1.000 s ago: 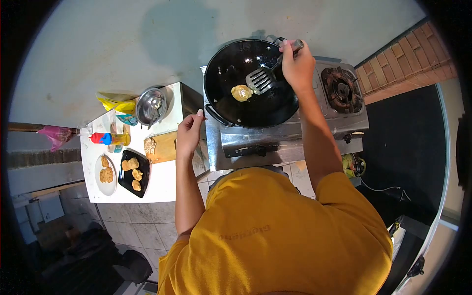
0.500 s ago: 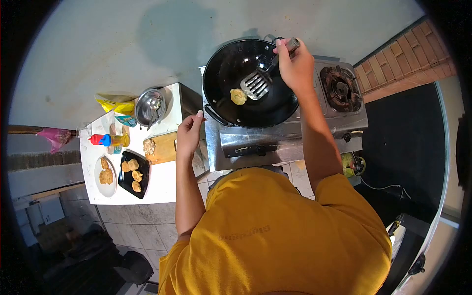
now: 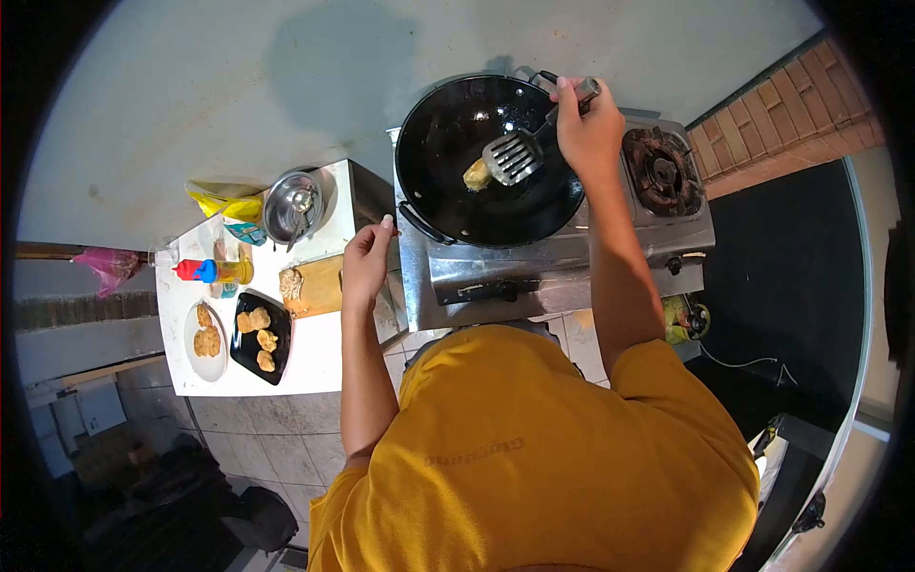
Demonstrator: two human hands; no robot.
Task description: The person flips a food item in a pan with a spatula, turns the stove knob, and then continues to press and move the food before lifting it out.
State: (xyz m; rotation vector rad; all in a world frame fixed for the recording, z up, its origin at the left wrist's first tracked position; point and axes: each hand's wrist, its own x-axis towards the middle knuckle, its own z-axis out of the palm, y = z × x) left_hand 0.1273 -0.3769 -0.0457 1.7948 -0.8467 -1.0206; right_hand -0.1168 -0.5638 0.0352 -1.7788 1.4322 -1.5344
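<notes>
My right hand (image 3: 591,133) is wrapped round the handle of a slotted spatula (image 3: 513,157). The spatula's metal blade lies inside a black wok (image 3: 448,114), partly over a golden piece of fried food (image 3: 476,175). Just left of the wok's near handle (image 3: 426,225) is my left hand (image 3: 368,259), thumb and fingers pressed together. A small dark bit shows at its fingertips, too small to name.
The wok sits on a steel gas stove (image 3: 562,265), with a bare burner (image 3: 661,172) to its right. On the white table (image 3: 315,367) at left are a black plate (image 3: 250,345) and white plate (image 3: 217,374) of fried pieces, a cutting board (image 3: 319,286), a metal bowl (image 3: 276,205) and sauce bottles (image 3: 229,273).
My right hand and the spatula have moved slightly right. The blade now overlaps the fried piece, which has shifted right and up and looks tilted. My left hand stays put.
</notes>
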